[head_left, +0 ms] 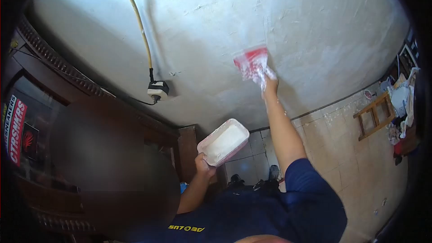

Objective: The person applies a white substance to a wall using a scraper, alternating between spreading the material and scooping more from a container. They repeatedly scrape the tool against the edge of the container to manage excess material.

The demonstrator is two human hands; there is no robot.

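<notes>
My right hand (268, 82) is coated in white paste and grips a red putty scraper (256, 57) against the plastered wall (216, 27). White paste is smeared over the scraper, and its outline is slightly blurred. Lower down, my left hand (204, 166) holds a rectangular plastic tub (223, 143) by its near left end, thumb over the rim. Whitish paste lies inside the tub, which is tilted and held out in front of my body, apart from the wall.
A cable (143, 31) hangs down the wall to a white-and-black socket box (157, 90). Dark carved wooden furniture (63, 72) stands at the left. A wooden step frame (375, 116) and bags (402, 96) are on the tiled floor (328, 141) at the right, with white splashes nearby.
</notes>
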